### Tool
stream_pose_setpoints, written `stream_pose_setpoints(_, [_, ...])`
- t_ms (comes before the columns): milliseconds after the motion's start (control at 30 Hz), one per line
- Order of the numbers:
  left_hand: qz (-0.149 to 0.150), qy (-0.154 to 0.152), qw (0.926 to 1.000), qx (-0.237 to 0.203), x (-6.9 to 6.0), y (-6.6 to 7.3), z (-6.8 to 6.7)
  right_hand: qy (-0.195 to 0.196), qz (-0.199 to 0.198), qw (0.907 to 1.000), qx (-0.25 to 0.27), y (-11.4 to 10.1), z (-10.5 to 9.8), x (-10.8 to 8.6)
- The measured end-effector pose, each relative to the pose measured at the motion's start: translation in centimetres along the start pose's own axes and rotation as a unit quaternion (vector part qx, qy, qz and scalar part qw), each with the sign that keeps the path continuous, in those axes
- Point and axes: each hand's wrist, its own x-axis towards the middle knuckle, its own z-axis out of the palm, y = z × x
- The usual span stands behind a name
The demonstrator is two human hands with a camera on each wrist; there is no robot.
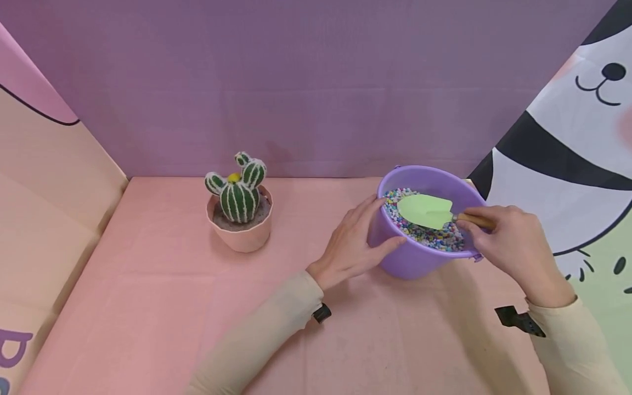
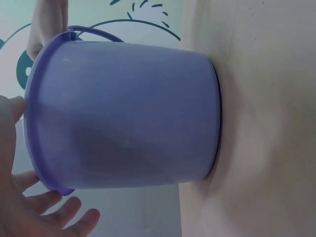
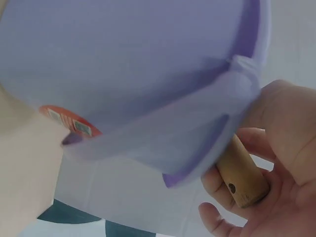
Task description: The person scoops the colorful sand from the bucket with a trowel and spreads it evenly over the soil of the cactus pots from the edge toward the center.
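A purple bucket (image 1: 412,262) stands on the pink surface, partly filled with small multicoloured beads (image 1: 436,240). My right hand (image 1: 513,249) grips the wooden handle (image 3: 242,173) of a garden trowel whose light green blade (image 1: 424,211) lies inside the bucket's mouth, over the beads. Whether the blade touches them I cannot tell. My left hand (image 1: 353,241) touches the near-left side of the rim, thumb and fingers spread apart. In the left wrist view its thumb (image 2: 17,106) rests on the rim and the fingers are loosely extended.
Left of the bucket, a green-and-white striped cactus (image 1: 239,202) stands in a pale pink pot (image 1: 244,240). A purple backdrop (image 1: 316,88) rises behind the pink surface (image 1: 163,307). A panda-printed panel (image 1: 553,208) borders the right side. The bucket's handle (image 3: 158,118) hangs outside its wall.
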Motion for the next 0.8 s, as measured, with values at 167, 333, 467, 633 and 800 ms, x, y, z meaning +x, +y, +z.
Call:
stream_pose_setpoints(167, [-0.009, 0.002, 0.9999, -0.004, 0.4, 0.0, -0.1, -0.012, 0.005, 0.9998, -0.012, 0.4, -1.0, -0.3])
stream_pose_setpoints(333, [-0.015, -0.002, 0.9999, 0.000, 0.7, -0.1, -0.3, -0.006, -0.007, 0.9994, -0.032, 1.0, -1.7, -0.3])
stream_pose_setpoints(467, [-0.020, -0.004, 0.9998, 0.005, 0.8, 0.0, -0.4, 0.018, -0.042, 0.9975, -0.054, 1.1, -1.8, -0.1])
stream_pose_setpoints(633, [-0.025, -0.008, 0.9996, 0.011, 0.9, 0.1, -0.5, 0.022, -0.065, 0.9966, -0.045, 1.0, -1.0, 0.0])
stream_pose_setpoints(800, [-0.019, -0.009, 0.9996, 0.022, 1.0, 0.3, -0.8, 0.003, -0.033, 0.9994, -0.015, 0.7, -0.2, 0.0])
